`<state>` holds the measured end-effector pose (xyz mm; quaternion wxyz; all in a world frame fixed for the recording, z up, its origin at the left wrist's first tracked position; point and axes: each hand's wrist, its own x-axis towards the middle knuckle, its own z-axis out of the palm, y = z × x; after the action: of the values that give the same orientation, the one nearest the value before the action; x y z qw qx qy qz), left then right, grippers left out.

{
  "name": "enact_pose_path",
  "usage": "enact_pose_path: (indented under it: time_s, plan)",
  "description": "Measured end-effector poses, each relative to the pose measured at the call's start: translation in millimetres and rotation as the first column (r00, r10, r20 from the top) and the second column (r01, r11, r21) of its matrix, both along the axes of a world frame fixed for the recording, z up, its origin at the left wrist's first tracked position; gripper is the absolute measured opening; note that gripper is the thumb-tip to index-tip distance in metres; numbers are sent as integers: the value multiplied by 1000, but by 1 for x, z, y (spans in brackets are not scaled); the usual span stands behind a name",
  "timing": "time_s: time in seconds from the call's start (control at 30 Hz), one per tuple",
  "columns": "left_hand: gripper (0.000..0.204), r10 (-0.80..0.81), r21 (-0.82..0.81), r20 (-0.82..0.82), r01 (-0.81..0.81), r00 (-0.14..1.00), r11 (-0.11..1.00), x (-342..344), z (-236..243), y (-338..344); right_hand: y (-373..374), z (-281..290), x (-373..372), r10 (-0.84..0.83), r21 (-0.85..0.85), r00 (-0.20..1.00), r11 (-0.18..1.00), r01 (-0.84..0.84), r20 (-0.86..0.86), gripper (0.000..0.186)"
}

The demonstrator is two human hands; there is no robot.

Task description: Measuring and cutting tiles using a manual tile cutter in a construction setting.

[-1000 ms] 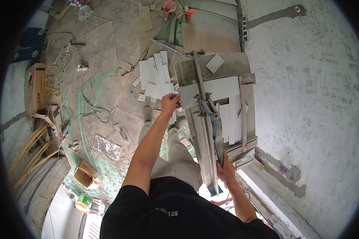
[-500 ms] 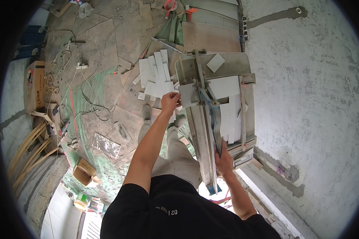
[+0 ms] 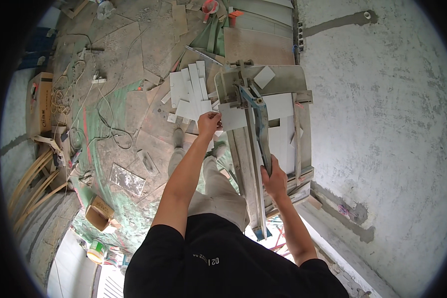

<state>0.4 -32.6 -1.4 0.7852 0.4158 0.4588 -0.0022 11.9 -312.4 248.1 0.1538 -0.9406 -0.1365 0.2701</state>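
My right hand [image 3: 274,179] is wrapped round the blue-grey handle [image 3: 262,133] of a manual tile cutter. The cutter's long metal rail [image 3: 254,186] runs from near my body to the far end. A pale tile [image 3: 234,118] lies across the cutter, passing under the rail. My left hand [image 3: 210,123] pinches the tile's left edge with closed fingers. The larger white tile piece [image 3: 278,107] shows right of the handle. Part of the tile under the rail is hidden.
Cut white tiles [image 3: 189,87] lie piled on the floor left of the cutter. A loose tile piece [image 3: 264,77] rests at the bench's far end. Cables [image 3: 109,130] snake across the dusty floor. A plastered wall [image 3: 377,109] stands close on the right.
My right hand and the handle have moved away from my body along the rail. My left hand stays at the tile's edge. The whole view has shifted slightly.
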Motion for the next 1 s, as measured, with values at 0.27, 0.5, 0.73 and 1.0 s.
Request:
enact_pose_path:
  time_s: [0.27,0.5,0.73,1.0]
  plan:
    - [25,16,69,24,-18,1000,997,3,-2,-3,-7,-11,1,-14,-77,998,997,18,59,51]
    - [27,-20,138,7,19,1000,990,-3,-24,-10,-9,-22,-5,34,-101,994,995,-23,107,39]
    - [30,-88,237,-106,111,990,965,2,-16,-18,25,16,35,-14,16,994,1000,12,107,41]
    - [39,-197,369,-57,204,979,907,-66,34,6,-7,-55,52,-167,399,983,899,184,-75,46]
